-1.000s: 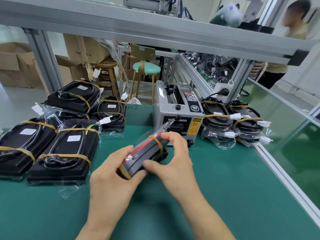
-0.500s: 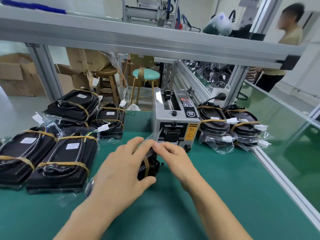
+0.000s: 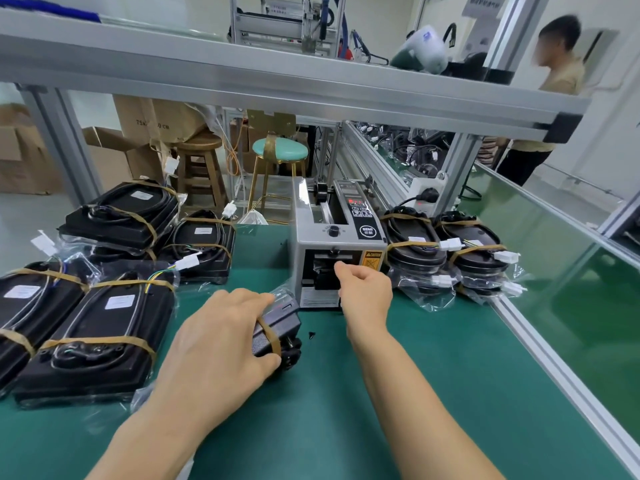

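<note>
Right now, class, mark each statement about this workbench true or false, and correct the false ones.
1. The left hand grips a banded black part on the mat. True.
2. The right hand lies flat on the mat. False: it is up at the front opening of the dispenser.
3. The dispenser has bagged parts to its left and to its right. True.
4. The stool with the green seat stands on the mat. False: it stands on the floor behind the bench.
</note>
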The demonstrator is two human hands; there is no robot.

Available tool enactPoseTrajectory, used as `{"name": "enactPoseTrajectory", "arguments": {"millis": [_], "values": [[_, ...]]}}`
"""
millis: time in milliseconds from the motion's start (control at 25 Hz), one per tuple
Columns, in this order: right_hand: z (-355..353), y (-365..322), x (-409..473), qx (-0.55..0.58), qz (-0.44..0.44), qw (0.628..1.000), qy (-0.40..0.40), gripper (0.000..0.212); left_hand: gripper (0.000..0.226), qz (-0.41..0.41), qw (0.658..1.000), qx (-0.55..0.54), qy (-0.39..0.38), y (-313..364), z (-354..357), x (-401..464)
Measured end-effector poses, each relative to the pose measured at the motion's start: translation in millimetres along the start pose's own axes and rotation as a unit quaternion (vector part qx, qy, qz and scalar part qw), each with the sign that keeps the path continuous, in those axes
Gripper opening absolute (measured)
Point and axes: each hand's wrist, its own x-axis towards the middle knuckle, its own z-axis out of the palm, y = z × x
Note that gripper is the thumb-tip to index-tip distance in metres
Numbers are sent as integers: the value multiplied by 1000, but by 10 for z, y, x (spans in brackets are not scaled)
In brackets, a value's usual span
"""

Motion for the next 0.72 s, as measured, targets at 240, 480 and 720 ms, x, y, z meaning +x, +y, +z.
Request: {"name": "enactPoseTrajectory", "arguments": {"millis": [240,480,720], "values": [[57,-38,72,125,102,987,9,9,59,15,1000,-1,-13,101,17,-23],[-346,-69,-503,97,-9,955,-282,15,52,-9,1000,-4,-7,111,48,-34],[-389,-58,-626,42,-76,963,-254,15,41,-18,1000,-17,-6,211,92,-48]]}}
